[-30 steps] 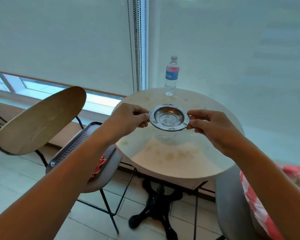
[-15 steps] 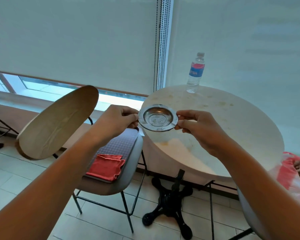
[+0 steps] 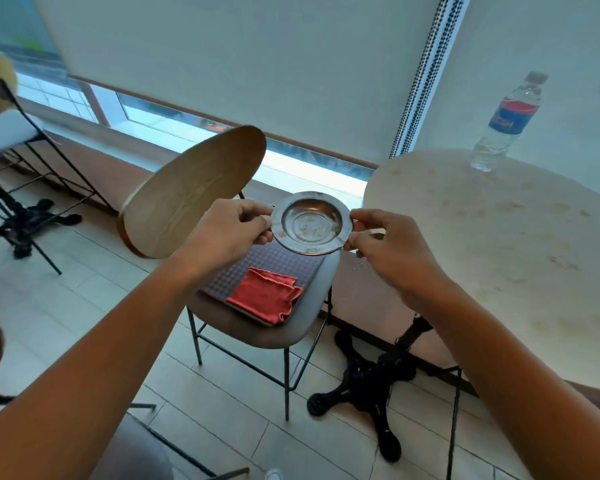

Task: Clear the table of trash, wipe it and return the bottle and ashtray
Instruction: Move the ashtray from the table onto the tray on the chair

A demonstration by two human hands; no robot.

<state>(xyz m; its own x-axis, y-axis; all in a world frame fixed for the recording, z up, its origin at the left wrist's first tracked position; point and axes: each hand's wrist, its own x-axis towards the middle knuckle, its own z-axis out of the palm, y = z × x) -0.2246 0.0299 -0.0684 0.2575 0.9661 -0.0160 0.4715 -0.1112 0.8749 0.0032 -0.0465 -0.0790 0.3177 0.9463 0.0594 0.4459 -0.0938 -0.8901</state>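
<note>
Now the big round table (image 3: 499, 244) fills the 3 o'clock side of my view. Its pale top has brown stains and marks on it. A black iron foot holds it up on the tile floor.

Next is the chair (image 3: 257, 327) at 6 o'clock from the ashtray. It has a round wooden back, a gray seat and thin black legs. A red cloth (image 3: 265, 296) lies folded on the seat.

My two arms reach out from the bottom of my view. My left hand (image 3: 231, 230) pinches the ashtray's rim at its 9 o'clock side. My right hand (image 3: 388, 244) pinches the rim at its 3 o'clock side. Both hands have curled fingers.

The bottle (image 3: 506, 126) stands up straight at the far edge of the table, at 2 o'clock from the ashtray. It is clear plastic with a red and blue label. The white writing on the label is too blurry to read.

The ashtray (image 3: 310, 223) is a small, round, shiny metal dish. I hold it up in the air over the chair, just left of the table edge. Its middle looks dull and smudged.
</note>
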